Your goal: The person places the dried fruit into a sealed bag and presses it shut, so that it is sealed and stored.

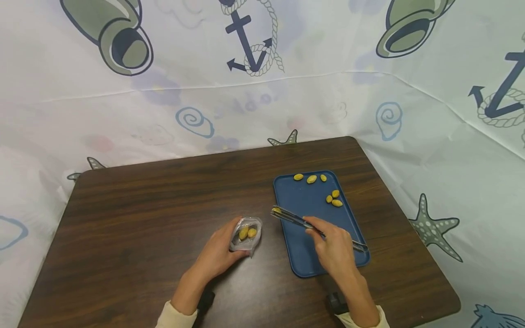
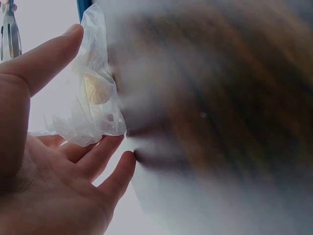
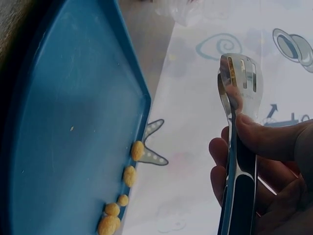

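Note:
My left hand (image 1: pixel 219 250) holds a small clear plastic bag (image 2: pixel 93 110) upright on the table, fingers and thumb around its sides. Through its open mouth two yellow, nut-like snack pieces (image 1: pixel 244 233) show. With thumb and fingers, my right hand (image 1: pixel 334 248) grips metal tongs (image 3: pixel 239 147) over the left edge of the blue tray (image 1: pixel 303 246). Between the tong tips is another yellow piece (image 1: pixel 276 210), to the upper right of the bag. Several more pieces (image 1: pixel 311 179) lie on the tray, some along its far edge and a cluster (image 1: pixel 336 199) near its right edge.
The dark wood-look table (image 1: pixel 143 218) carries the tray on its right half. A white cloth (image 1: pixel 320 100) printed with anchors, shells and starfish hangs behind the table and along its right side. A wrist camera (image 1: pixel 337 303) is strapped below my right hand.

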The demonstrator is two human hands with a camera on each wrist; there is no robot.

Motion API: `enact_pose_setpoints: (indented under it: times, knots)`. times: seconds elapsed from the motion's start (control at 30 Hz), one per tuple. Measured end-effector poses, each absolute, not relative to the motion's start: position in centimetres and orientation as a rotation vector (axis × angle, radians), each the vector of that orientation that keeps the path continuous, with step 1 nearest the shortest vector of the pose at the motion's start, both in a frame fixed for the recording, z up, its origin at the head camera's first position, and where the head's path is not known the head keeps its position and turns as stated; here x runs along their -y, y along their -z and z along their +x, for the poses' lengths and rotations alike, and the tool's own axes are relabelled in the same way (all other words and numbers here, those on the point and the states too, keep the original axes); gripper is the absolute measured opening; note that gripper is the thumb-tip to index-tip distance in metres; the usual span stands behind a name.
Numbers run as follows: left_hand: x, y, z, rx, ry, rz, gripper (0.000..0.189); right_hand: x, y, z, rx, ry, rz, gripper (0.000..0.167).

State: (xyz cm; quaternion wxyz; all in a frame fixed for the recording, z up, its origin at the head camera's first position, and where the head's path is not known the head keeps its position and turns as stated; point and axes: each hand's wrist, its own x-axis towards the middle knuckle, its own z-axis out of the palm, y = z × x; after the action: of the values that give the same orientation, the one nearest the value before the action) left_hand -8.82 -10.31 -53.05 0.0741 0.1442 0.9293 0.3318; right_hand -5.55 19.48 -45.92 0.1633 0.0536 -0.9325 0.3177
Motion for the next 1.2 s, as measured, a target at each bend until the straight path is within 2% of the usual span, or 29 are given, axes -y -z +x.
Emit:
enact_pose_setpoints:
  times: [1.2]
  knots:
    - [10.3, 53.0, -8.8, -2.771, -1.031, 0.427, 0.094, -17.2, 46.1, -5.9, 2.716, -0.946, 0.24, 0.032]
